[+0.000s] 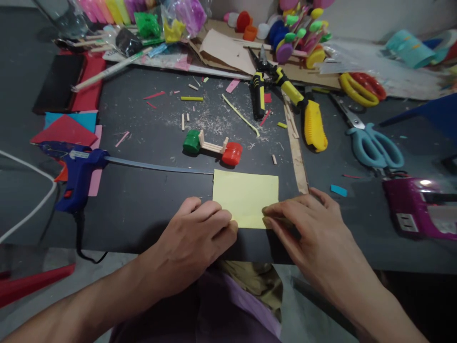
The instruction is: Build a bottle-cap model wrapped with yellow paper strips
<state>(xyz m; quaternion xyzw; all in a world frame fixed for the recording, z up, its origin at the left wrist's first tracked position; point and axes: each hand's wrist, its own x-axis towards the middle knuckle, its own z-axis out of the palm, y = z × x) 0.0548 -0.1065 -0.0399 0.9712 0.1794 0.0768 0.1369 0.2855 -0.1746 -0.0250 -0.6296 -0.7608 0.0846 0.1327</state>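
Observation:
A small rectangle of yellow paper [245, 197] lies before me near the table's front edge. My left hand [200, 233] is closed, its thumb and curled fingers pinching the paper's lower left corner. With thumb and fingertips, my right hand [303, 224] grips the lower right corner. Just beyond the paper sits a little piece built of pale sticks [213, 146], with a green bottle cap [192, 142] at one end and a red bottle cap [232, 153] at the other. A long glue stick [160, 167] runs from the blue glue gun to the paper's upper left corner.
The glue gun [76, 176] rests at left on coloured paper. Yellow-black pliers [259, 95], a yellow cutter [314, 125], blue scissors [374, 143] and a purple device [421, 207] lie at right. Scraps and stick bits litter the middle; craft supplies line the back.

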